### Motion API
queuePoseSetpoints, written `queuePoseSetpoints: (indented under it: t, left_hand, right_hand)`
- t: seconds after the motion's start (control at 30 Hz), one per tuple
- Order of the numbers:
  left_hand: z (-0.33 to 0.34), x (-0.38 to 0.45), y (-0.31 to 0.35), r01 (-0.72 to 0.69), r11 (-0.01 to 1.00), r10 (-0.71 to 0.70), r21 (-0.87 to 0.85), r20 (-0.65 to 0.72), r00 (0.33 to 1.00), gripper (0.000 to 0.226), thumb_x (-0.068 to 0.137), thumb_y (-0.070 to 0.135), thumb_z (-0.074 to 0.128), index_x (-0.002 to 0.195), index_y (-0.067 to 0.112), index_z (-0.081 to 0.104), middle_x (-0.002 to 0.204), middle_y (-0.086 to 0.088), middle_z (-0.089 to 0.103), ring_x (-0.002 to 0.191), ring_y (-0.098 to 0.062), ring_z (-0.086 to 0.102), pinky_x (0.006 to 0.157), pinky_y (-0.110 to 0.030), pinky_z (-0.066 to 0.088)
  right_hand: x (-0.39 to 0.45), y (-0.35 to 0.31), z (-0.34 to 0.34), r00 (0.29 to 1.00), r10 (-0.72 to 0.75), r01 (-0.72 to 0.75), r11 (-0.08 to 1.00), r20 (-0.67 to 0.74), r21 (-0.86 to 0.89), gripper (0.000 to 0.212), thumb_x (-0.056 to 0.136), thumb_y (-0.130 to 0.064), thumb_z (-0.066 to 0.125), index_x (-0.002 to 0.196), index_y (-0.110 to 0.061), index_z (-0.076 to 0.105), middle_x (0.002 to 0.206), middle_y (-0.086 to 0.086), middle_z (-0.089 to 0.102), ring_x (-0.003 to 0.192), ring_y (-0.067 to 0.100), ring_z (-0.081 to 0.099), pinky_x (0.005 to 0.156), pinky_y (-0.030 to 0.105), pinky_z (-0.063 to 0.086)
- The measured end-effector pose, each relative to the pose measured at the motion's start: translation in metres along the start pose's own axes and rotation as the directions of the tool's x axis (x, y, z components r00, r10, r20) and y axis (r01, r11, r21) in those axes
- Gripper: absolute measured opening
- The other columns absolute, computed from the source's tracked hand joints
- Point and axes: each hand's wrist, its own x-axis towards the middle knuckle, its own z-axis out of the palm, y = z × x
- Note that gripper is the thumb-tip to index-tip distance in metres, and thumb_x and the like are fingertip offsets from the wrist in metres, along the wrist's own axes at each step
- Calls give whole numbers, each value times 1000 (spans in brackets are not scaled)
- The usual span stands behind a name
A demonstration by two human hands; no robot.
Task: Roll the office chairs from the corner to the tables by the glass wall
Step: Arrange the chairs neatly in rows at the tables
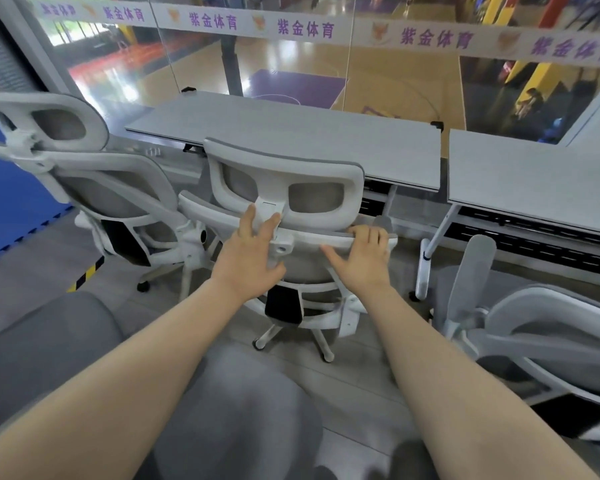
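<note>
An office room above a sports hall is shown. Grey tables [291,147] and office chairs [284,202] are lined up by a glass wall [291,64]. A basketball court [378,84] is seen below.

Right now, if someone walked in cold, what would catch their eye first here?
Two bare forearms reach to the middle office chair: the left hand rests on its headrest bracket, and the right hand hooks fingers over the backrest's top edge. It faces a grey table against the glass wall, with a basketball court beyond. A second white mesh chair stands to its left.
</note>
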Motion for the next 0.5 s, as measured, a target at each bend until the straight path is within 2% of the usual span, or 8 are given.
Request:
queuePoseSetpoints:
  t: [0.13,0.37,0.5]
  left_hand:
    - [1,-19,8,-15,1000,15,2,-1,1000,86,79,43,61,151,29,18,159,-21,5,128,-43,44,100,-49,45]
    - [3,-39,22,-62,995,63,78,-10,998,88,80,47,57,153,29,12,160,-22,3,128,-42,43,99,-46,44]
    - [2,-42,24,-40,990,39,136,5,999,89,82,47,55,154,30,6,160,-21,-1,127,-41,45,101,-45,40]
  right_hand:
    - [-20,9,-9,1000,-1,1,1000,-23,-8,64,80,-66,59,117,-15,49,128,6,46,130,28,27,105,44,29]
    - [-38,17,-26,1000,3,-3,999,10,-41,67,81,-68,55,121,-15,47,131,8,43,132,29,25,107,46,30]
    - [-38,15,-27,1000,-2,5,997,31,-75,69,82,-69,52,125,-16,47,132,8,41,132,28,24,107,45,29]
